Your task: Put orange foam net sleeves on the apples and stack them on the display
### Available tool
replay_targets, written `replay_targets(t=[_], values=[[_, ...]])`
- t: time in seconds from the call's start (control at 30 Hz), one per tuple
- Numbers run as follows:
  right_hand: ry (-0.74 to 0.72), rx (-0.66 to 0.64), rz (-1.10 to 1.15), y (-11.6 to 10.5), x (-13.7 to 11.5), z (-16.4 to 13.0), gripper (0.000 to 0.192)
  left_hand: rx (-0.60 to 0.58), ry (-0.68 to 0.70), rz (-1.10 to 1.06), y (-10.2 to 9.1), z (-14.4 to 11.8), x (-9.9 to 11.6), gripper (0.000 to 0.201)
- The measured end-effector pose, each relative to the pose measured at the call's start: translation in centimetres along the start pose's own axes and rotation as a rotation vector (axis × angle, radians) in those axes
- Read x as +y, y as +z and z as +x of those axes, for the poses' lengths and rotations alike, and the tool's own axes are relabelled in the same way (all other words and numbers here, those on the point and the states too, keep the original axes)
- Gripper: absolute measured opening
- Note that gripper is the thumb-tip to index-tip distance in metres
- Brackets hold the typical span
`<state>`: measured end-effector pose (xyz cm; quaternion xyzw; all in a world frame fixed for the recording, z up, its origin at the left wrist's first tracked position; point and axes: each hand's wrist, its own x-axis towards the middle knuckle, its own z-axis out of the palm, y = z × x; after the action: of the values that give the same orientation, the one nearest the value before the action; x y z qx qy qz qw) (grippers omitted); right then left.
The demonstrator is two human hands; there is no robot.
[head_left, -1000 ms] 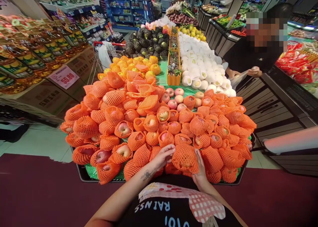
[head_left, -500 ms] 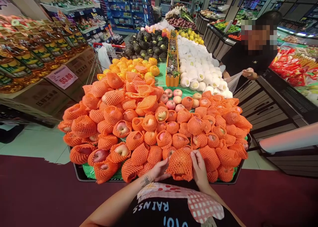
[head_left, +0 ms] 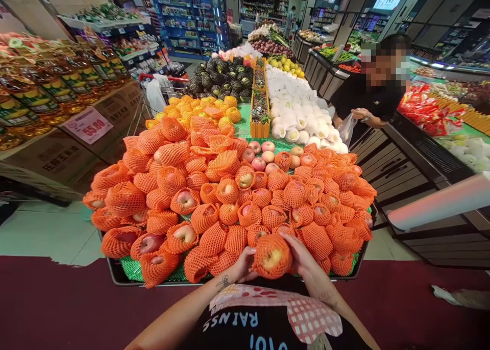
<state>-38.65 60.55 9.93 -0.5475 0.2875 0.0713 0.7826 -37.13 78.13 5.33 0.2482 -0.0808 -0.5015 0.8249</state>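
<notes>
Item: apple in orange foam net, lifted just clear of the display's near edge. Left hand and right hand cup it, fingers closed around the net. Status: net on, top open; netted apples piled behind.

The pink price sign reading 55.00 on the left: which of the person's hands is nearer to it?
The left. The left hand holds the netted apple on the side toward the price sign. The right hand grips the apple's far side, farther from it.
</notes>
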Motion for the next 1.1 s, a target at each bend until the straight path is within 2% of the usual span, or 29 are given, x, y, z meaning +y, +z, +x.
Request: replay_targets(t=[0.13, 0.3, 0.43, 0.57, 0.63, 0.7, 0.77, 0.83, 0.9, 0.97, 1.1], values=[[-0.080, -0.101, -0.050, 0.1, 1.4, 0.5, 0.039, -0.012, 0.003, -0.087, -0.9, -0.1, -0.4, 0.070], [-0.250, -0.116, -0.139, 0.1, 2.0, 1.0, 0.041, 0.030, -0.024, -0.118, -2.5, 0.1, -1.0, 0.082], [-0.316, -0.129, -0.215, -0.7, 1.4, 0.8, 0.042, 0.104, -0.043, -0.095, -2.7, 0.2, -1.0, 0.080], [-0.436, -0.096, -0.388, -2.2, -0.3, -1.3, 0.043, 0.134, -0.029, -0.066, -2.1, 0.2, -0.4, 0.079], [-0.555, -0.169, -0.510, -2.7, -1.3, -2.7, 0.058, 0.132, -0.035, -0.046, -1.7, 0.2, -0.2, 0.079], [-0.637, -0.277, -0.675, -2.8, -2.0, -4.0, 0.084, 0.134, -0.040, -0.025, -1.3, 0.3, -0.1, 0.077], [-0.628, -0.343, -0.885, -2.4, -2.4, -4.7, 0.105, 0.147, -0.024, 0.006, -0.9, 0.5, -0.2, 0.075], [-0.558, -0.358, -1.056, -1.9, -2.4, -4.8, 0.109, 0.175, 0.001, 0.063, -0.6, 0.6, -0.4, 0.078], [-0.510, -0.336, -1.117, -1.6, -2.3, -4.6, 0.098, 0.219, 0.019, 0.165, -0.3, 0.7, -0.5, 0.080], [-0.501, -0.295, -1.101, -1.6, -2.1, -4.2, 0.088, 0.284, 0.047, 0.342, 0.0, 0.7, -0.3, 0.073], [-0.520, -0.237, -0.951, -2.1, -2.0, -3.7, 0.079, 0.418, 0.195, 0.695, 0.8, 0.8, 1.0, 0.055]])
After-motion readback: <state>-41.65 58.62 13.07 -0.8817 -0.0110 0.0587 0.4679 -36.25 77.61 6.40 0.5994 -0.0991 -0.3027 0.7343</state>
